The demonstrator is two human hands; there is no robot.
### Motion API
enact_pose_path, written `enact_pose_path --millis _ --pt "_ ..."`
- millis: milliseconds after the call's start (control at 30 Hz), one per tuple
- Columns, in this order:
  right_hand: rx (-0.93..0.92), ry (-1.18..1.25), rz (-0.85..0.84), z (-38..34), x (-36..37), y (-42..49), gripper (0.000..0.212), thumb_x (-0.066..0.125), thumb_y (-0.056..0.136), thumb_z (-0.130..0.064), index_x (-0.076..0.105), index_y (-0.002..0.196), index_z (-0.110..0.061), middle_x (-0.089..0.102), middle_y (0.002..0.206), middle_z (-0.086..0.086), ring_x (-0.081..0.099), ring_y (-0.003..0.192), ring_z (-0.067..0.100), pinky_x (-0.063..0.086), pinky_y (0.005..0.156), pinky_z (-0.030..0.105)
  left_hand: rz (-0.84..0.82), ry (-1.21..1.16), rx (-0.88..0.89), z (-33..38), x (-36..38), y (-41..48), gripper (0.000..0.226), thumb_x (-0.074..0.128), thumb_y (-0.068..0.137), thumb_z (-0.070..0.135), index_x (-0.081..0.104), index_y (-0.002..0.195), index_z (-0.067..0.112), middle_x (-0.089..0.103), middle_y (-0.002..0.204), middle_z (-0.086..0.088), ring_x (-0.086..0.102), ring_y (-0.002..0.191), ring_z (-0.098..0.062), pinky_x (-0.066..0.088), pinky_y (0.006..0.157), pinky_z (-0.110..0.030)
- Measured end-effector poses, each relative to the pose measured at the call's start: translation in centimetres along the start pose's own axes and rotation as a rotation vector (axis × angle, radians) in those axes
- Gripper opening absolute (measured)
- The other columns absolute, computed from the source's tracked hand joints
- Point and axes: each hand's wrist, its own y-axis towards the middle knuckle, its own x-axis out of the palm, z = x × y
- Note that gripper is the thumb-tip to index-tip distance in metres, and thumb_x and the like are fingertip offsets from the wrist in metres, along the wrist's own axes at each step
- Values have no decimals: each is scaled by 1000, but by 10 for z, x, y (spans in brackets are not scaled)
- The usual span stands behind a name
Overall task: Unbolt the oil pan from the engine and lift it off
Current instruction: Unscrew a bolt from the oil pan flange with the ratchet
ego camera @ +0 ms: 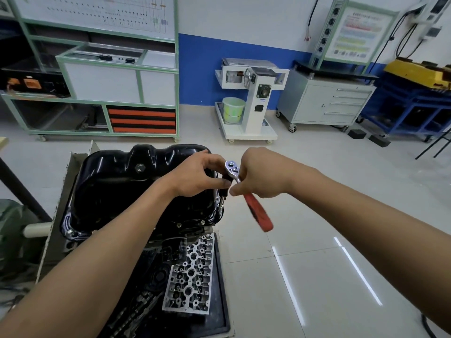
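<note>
At the bottom centre of the frame an aluminium cylinder head (pixel 190 276) lies beside the engine (pixel 156 276), with a black oil filter (pixel 174 250) just above it. The glossy black oil pan (pixel 117 191) sits left of centre, bottom up and seated flat on the engine. Several bolt heads (pixel 179 225) show along its near flange, so the unbolting looks only partly done at best and the lift has not begun. How many bolts are already out cannot be told from here. At the pan's right edge, mid-frame, the left hand (pixel 195 175) pinches the dark socket extension (pixel 223 191) between thumb and fingers, steadying it upright over the flange. The right hand (pixel 258 176) is curled around the neck of the ratchet (pixel 258 213), whose red handle angles down to the right. Its chrome head sits on top of the extension. A drain plug (pixel 139 168) stands on the pan's far wall. Beyond, across the pale floor, are a green-framed bench (pixel 97 101) at upper left, a white wheeled stand (pixel 253 98) at centre and a grey drawer cabinet (pixel 327 103) to the right. The filter carries pale markings, and the wall chart (pixel 353 35) at upper right bears coloured rows of text. Both are too small to read, and no brand shows on the ratchet.
</note>
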Motion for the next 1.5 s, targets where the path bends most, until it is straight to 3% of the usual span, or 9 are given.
enact_pose_path --millis 233,400,533,767,900,1100,1200,1333,1500 --pt "-145 -374 111 8 -7 10 8 69 89 -22 70 91 -14 45 67 1 50 69 28 36 55 32 -58 96 -93 -5 -5 4 28 81 67 56 78 93 47 76 109 5 59 116 -21 21 105 -20" --pt "-275 -521 211 16 -12 22 26 55 95 -12 70 108 -29 58 85 0 59 83 31 46 63 36 -66 63 -81 -7 -6 5 24 85 78 37 75 89 56 74 106 28 56 127 -10 6 116 -23" --pt "-314 -467 219 25 -10 18 25 50 100 -18 67 115 -28 68 109 -5 61 96 28 50 72 37 -75 110 -76 -9 -5 6 21 83 83 30 78 103 35 75 107 24 57 126 -12 4 113 -19" --pt "-124 -274 48 13 -2 0 34 55 97 -44 59 85 -12 57 69 1 61 72 28 41 57 34 -9 147 -135 -14 3 6 23 85 81 40 78 102 39 74 109 24 43 137 -23 10 121 -34" --pt "-8 13 43 -2 15 0 36 62 93 -41 50 75 -12 60 60 7 59 42 20 42 47 27 20 112 -91 -14 6 4 27 84 74 50 78 100 42 76 108 17 49 129 -27 13 113 -18" --pt "-56 -185 31 3 0 3 22 74 85 -29 61 78 -12 52 66 4 54 69 30 44 59 35 28 97 -103 -10 8 4 31 89 72 42 76 98 52 75 106 23 47 127 2 3 115 -15" --pt "-130 -342 95 0 -5 5 13 66 89 -17 70 101 -21 43 72 -2 53 75 30 38 58 31 -19 173 -177 -14 5 4 27 89 73 45 74 92 57 72 110 28 32 148 -21 3 126 -44" --pt "-233 -479 167 -5 -7 5 24 54 94 -14 71 107 -25 37 76 -1 45 72 29 22 50 28 -108 206 -146 -11 1 4 23 87 78 42 73 89 57 72 106 32 37 145 -31 -2 126 -50" --pt "-362 -468 111 -1 -6 8 50 48 86 5 67 116 -30 61 100 3 55 88 31 47 63 40 -137 235 -127 -10 -3 5 21 85 78 44 74 92 55 70 106 35 35 147 -34 -3 126 -53"
